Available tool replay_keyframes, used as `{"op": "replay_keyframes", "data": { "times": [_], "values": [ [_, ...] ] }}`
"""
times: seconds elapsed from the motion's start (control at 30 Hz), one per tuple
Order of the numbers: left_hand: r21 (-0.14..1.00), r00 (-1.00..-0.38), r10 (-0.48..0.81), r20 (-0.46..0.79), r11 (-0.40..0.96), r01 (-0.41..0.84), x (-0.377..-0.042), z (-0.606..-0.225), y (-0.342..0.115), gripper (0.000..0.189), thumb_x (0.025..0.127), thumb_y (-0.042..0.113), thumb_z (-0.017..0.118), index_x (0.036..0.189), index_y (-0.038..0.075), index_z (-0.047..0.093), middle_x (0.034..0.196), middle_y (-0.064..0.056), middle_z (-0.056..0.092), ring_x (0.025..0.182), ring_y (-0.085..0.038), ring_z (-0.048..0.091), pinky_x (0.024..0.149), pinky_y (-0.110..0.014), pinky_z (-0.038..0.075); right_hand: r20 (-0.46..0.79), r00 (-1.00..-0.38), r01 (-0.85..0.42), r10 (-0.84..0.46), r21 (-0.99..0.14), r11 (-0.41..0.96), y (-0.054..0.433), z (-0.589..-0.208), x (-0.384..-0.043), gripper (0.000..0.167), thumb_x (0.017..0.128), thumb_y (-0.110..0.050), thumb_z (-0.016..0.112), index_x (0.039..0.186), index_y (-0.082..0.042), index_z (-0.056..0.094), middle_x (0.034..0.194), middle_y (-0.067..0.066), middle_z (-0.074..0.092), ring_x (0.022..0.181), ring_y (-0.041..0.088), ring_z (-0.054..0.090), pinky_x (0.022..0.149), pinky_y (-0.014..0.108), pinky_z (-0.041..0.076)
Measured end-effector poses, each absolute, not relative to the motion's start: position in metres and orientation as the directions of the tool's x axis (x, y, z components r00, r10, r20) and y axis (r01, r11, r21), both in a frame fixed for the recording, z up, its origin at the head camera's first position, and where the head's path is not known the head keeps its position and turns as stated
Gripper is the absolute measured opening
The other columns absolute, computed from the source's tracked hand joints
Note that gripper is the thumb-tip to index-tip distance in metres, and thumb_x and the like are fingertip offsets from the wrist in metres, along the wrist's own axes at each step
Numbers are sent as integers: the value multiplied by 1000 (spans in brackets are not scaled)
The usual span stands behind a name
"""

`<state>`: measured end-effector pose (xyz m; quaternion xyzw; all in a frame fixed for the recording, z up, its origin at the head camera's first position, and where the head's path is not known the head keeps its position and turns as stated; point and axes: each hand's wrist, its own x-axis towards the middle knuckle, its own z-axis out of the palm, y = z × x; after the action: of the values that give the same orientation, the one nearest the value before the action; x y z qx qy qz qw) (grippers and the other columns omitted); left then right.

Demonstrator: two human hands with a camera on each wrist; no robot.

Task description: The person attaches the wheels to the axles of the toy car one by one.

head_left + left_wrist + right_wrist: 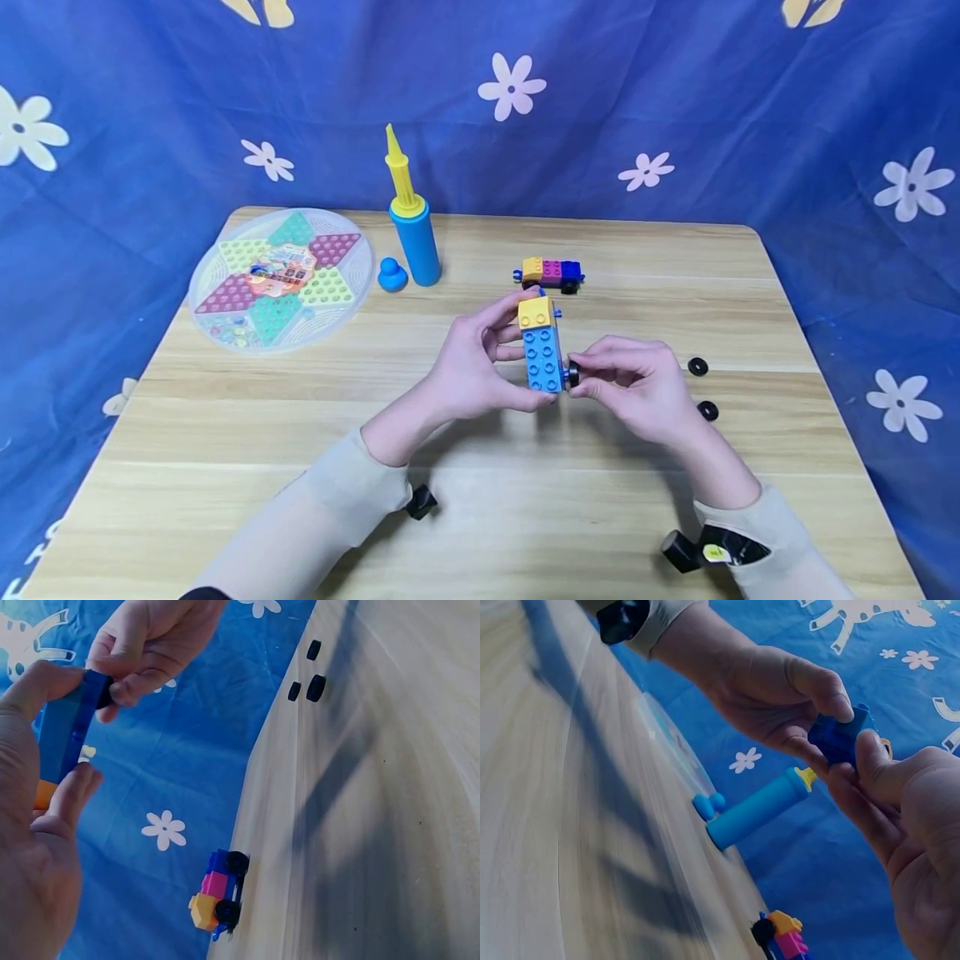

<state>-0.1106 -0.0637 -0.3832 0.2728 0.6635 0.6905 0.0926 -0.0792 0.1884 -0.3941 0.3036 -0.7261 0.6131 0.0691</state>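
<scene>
My left hand [476, 367] grips a toy car [542, 354] of building blocks, a blue block with a yellow one at its far end, held above the table. In my right hand [637, 383], thumb and fingertips pinch a small black wheel [573, 373] against the axle stub at the car's near right side. Whether the wheel is fully seated cannot be told. Another axle stub [557, 314], bare, sticks out near the yellow block. In the left wrist view, three loose black wheels [316, 688] lie on the table; the head view shows two.
A finished-looking block car [551, 273] in yellow, pink and dark blue stands behind my hands. Further left are a blue and yellow hand pump [416, 233], a small blue knobbed piece [392, 275] and a round Chinese checkers board [345, 321]. Blue cloth [585, 150] hangs behind the table [247, 467].
</scene>
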Motion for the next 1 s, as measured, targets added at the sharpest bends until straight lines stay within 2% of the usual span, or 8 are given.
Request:
{"op": "replay_keyframes", "data": {
  "times": [0.13, 0.23, 0.43, 0.7, 0.9, 1.0],
  "values": [
    [960, -828, 485, 281, -155, 234, -110, -384, -63, 108, 62, -14, 96, 157, 3, 46, 141, -9, 66, 115, -28, 73, 94, -42, 60, 424, -831, -462, -359, -886, 24, 187, -391, -79, 38, 72, 26, 83, 106, 10, 79, 95, 15, 77, 80, 22, 75, 63, 31, 63],
    [949, -821, 477, 313, -177, 259, -109, -385, -63, 110, 61, -14, 96, 157, 4, 46, 141, -11, 66, 114, -29, 73, 93, -43, 60, 443, -812, -496, -380, -867, 50, 188, -386, -79, 40, 71, 26, 84, 107, 7, 80, 96, 12, 78, 79, 20, 74, 59, 26, 60],
    [941, -813, 474, 339, -170, 293, -109, -386, -62, 111, 59, -15, 97, 156, 5, 48, 144, -14, 64, 111, -29, 74, 90, -43, 61, 481, -756, -575, -444, -813, 97, 187, -382, -81, 42, 73, 22, 86, 111, 4, 80, 97, 7, 78, 78, 17, 72, 61, 23, 57],
    [936, -812, 470, 347, -232, 265, -109, -386, -60, 111, 60, -18, 94, 158, 5, 46, 143, -15, 65, 106, -34, 76, 88, -46, 61, 540, -765, -500, -351, -842, -205, 182, -399, -84, 26, 83, 7, 86, 106, 14, 76, 95, 24, 76, 83, 23, 78, 67, 37, 64],
    [932, -812, 461, 357, -238, 274, -110, -387, -61, 112, 58, -19, 94, 157, 1, 46, 137, -19, 67, 104, -34, 76, 86, -46, 62, 501, -777, -487, -381, -862, -140, 180, -398, -84, 27, 88, -7, 87, 106, 11, 77, 97, 18, 78, 84, 21, 78, 66, 36, 64],
    [927, -805, 466, 368, -251, 278, -108, -387, -60, 112, 58, -19, 94, 157, 1, 46, 137, -18, 68, 104, -35, 76, 86, -47, 62, 532, -757, -506, -379, -845, -175, 179, -401, -84, 30, 88, -10, 87, 107, 11, 77, 98, 18, 78, 85, 21, 78, 66, 34, 64]
  ]
}}
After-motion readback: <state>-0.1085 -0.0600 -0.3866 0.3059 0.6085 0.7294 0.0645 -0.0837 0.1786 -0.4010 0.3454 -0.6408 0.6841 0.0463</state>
